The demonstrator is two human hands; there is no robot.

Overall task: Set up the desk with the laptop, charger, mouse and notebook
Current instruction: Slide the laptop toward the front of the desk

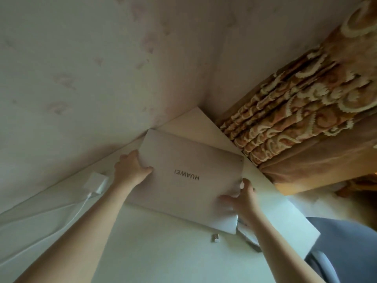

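A closed silver laptop (189, 176) with a HUAWEI logo lies on the white desk (155, 252), near the wall. My left hand (130, 170) grips its left edge, thumb on the lid. My right hand (242, 199) holds its right front corner. A white charger block (97, 182) with its white cable (67, 219) sits on the desk to the left of the laptop. A small white USB dongle (215, 237) lies in front of the laptop. Some white paper or a notebook (247, 235) pokes out under my right wrist. No mouse is in view.
A pale patterned wall (102, 68) rises right behind the desk. An orange curtain (306, 119) with cream swirls hangs at the right, touching the desk's right edge. A grey chair (344, 242) stands at the lower right.
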